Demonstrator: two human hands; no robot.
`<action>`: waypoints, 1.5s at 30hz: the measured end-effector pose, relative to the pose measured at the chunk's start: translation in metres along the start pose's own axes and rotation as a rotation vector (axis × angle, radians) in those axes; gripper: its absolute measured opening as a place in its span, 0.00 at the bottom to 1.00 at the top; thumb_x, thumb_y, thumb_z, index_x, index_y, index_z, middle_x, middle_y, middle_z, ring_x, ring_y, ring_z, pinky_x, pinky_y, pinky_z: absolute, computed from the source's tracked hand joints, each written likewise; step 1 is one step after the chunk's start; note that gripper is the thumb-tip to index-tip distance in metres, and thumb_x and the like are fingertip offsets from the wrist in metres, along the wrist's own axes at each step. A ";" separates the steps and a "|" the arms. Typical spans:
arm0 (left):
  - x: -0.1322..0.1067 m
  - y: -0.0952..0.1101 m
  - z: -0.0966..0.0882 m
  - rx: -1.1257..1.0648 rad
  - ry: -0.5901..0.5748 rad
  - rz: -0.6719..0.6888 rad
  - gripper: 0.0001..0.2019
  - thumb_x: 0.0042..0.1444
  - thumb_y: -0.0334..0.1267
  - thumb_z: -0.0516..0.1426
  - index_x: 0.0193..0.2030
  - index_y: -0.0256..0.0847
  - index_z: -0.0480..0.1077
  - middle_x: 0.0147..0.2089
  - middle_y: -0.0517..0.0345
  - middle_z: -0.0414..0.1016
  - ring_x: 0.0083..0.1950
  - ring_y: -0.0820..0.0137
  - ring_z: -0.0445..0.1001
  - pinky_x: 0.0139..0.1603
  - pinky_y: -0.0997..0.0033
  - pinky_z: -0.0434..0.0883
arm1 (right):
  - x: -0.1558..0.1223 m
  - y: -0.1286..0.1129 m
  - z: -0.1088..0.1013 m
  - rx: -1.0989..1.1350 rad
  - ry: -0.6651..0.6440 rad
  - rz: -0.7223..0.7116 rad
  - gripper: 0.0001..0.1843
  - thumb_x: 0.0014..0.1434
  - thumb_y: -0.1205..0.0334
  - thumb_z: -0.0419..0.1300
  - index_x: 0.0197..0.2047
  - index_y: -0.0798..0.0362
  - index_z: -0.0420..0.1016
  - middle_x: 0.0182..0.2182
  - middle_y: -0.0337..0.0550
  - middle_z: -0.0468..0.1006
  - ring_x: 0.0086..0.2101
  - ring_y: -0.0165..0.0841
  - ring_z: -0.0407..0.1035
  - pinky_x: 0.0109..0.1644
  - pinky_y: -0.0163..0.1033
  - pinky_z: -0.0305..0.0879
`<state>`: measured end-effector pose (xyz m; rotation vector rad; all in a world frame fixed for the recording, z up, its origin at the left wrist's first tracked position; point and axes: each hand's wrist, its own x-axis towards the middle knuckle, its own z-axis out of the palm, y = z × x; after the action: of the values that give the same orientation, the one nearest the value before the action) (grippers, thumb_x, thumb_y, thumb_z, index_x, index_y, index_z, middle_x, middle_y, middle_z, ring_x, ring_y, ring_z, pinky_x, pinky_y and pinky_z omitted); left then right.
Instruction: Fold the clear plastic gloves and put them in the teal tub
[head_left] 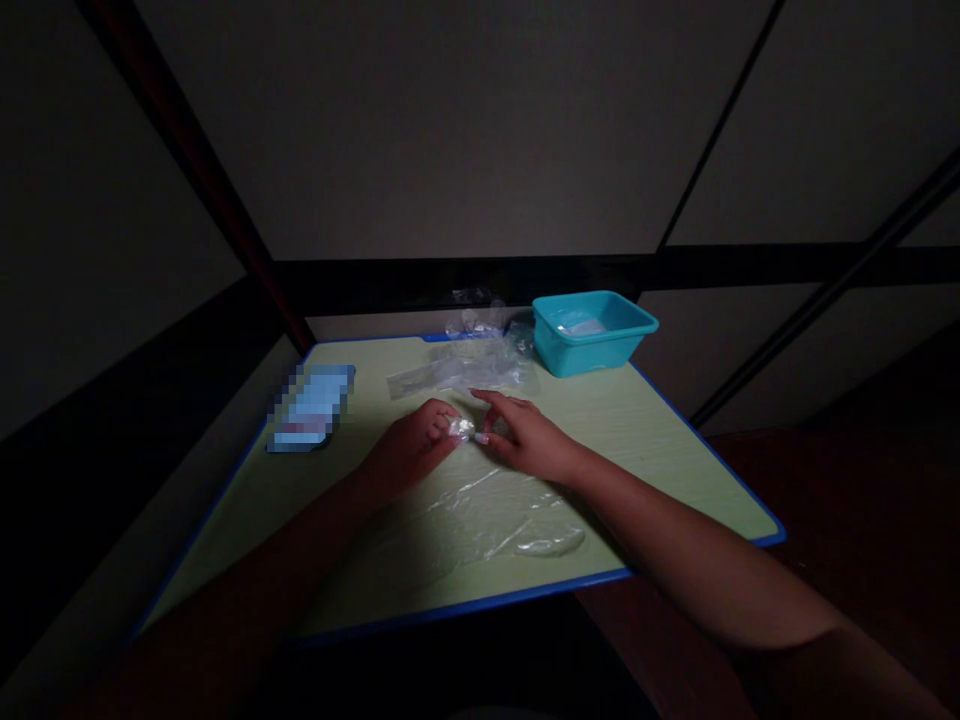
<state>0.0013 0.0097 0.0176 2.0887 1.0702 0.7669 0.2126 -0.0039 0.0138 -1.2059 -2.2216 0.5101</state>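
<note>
My left hand (417, 440) and my right hand (525, 435) meet at the middle of a pale green table (660, 440). Between their fingertips sits a small crumpled piece of clear plastic (462, 428). The left fingers are curled and pinch it. The right thumb and forefinger close on its other side, while the remaining right fingers stretch forward. A clear plastic bag (495, 515) lies flat on the table just in front of both wrists.
A teal plastic tub (592, 330) stands at the table's far right. More clear plastic bags (461, 372) lie behind my hands, with a crumpled heap (472, 318) at the far edge. A blurred blue flat object (313, 408) rests at the left. Dark surroundings.
</note>
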 end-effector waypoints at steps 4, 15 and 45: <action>-0.001 -0.006 0.001 -0.194 -0.028 0.051 0.16 0.61 0.49 0.51 0.48 0.40 0.61 0.32 0.61 0.71 0.29 0.71 0.71 0.33 0.70 0.68 | -0.001 -0.003 -0.004 -0.007 -0.004 0.058 0.27 0.59 0.64 0.58 0.62 0.56 0.61 0.36 0.43 0.79 0.34 0.34 0.71 0.45 0.40 0.60; 0.005 -0.004 0.002 -0.598 0.043 -0.049 0.30 0.52 0.66 0.55 0.45 0.37 0.63 0.30 0.58 0.73 0.23 0.72 0.71 0.24 0.73 0.68 | -0.001 -0.006 -0.002 -0.114 0.017 0.105 0.16 0.64 0.64 0.50 0.53 0.55 0.70 0.39 0.48 0.80 0.39 0.37 0.73 0.50 0.47 0.59; -0.018 0.007 0.033 0.506 -0.271 -0.028 0.34 0.64 0.47 0.41 0.71 0.27 0.40 0.74 0.40 0.38 0.74 0.58 0.37 0.70 0.48 0.43 | -0.022 -0.025 0.011 -0.429 -0.511 0.122 0.43 0.66 0.43 0.43 0.71 0.66 0.35 0.68 0.58 0.34 0.68 0.46 0.31 0.66 0.66 0.26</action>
<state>0.0197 -0.0176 -0.0008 2.4971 1.2251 0.1921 0.1999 -0.0363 0.0130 -1.5722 -2.8049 0.4362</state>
